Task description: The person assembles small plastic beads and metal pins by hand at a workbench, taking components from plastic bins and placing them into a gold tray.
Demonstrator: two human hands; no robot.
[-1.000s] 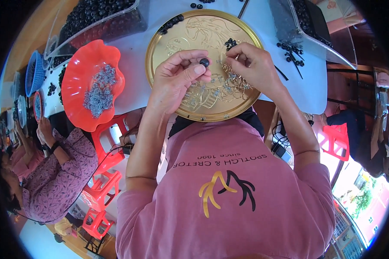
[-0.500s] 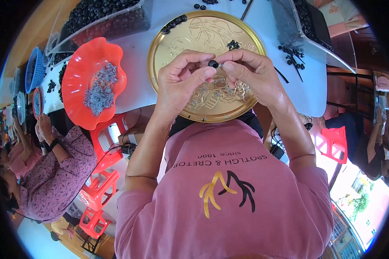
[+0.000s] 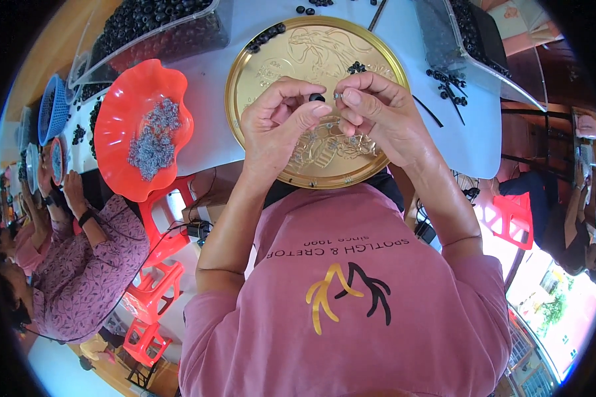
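Observation:
My left hand point(image 3: 275, 122) pinches a small round black part point(image 3: 316, 98) between thumb and forefinger. Close to its right, my right hand point(image 3: 385, 118) holds a tiny silvery metal piece point(image 3: 338, 96) at its fingertips, a small gap apart from the black part. Both hands are over a round gold tray point(image 3: 258, 66) with a raised pattern. Scattered small metal pieces point(image 3: 331, 147) lie on the tray below the hands. A row of black parts point(image 3: 266, 38) rests at its upper left rim, and a small dark cluster point(image 3: 356, 67) sits beyond my right hand.
A red wavy-edged bowl point(image 3: 116, 126) holds many small silvery pieces. Clear bins of black parts stand at the far left point(image 3: 179, 46) and far right point(image 3: 444, 40). Black rods point(image 3: 428, 112) lie right of the tray. Another person's hand point(image 3: 75, 192) is at the left; red stools point(image 3: 155, 291) stand below.
My hands have drawn slightly apart, opening a gap between the black part and the metal piece. At the left, the other person's hands have separated.

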